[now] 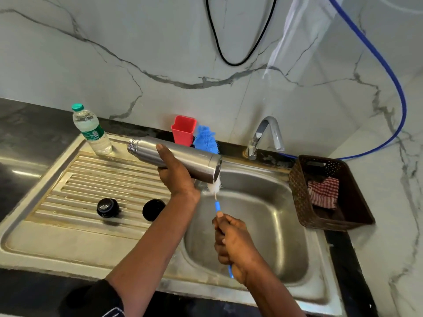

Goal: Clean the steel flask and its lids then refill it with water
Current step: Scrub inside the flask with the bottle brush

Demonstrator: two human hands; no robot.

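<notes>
— What are your hands doing?

— My left hand (pixel 176 172) is wrapping tight around the steel flask (pixel 183 157), holding it sideways above the sink (pixel 270 225), its open neck pointing left. My right hand (pixel 233 243) is closing in a fist on the blue handle of the bottle brush (pixel 216 193), and the white bristles are touching the flask's base.

— And the lids?

— Both are lying on the ribbed draining board (pixel 75 179): the inner lid (pixel 107 208) with the shiny button, and the black cap (pixel 153 209) just to its right, apart from each other.

— Anything else nearby?

— A water bottle (pixel 91 131) is standing at the board's back edge. The tap (pixel 265 136) is sitting behind the sink.
</notes>
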